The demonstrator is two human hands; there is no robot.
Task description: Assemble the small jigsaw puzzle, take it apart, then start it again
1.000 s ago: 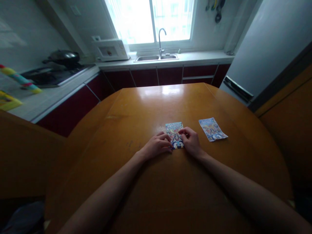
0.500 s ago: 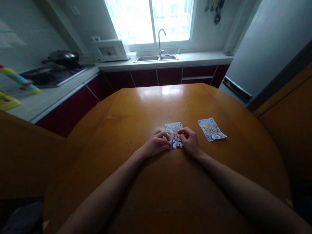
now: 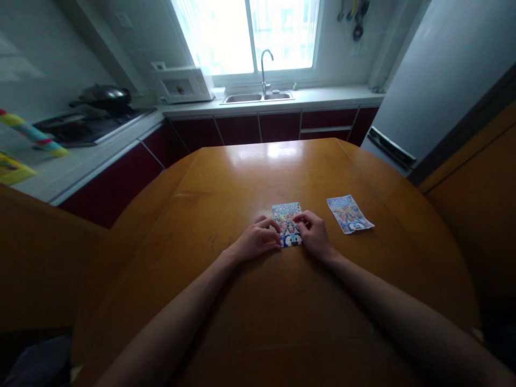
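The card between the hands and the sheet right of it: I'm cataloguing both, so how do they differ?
The card lies between the left hand and right hand; the sheet lies clear of both. The card sits nearly square-on, the sheet at a slant. The card looks flat, while the sheet's near edge is wavy. Both carry busy prints with blue at the bottom.

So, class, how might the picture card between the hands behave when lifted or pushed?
The picture card looks flat with straight edges, so probably stiffer than the wavy sheet nearby. It looks thin, suggesting little weight. On the glossy table, it would likely slide.
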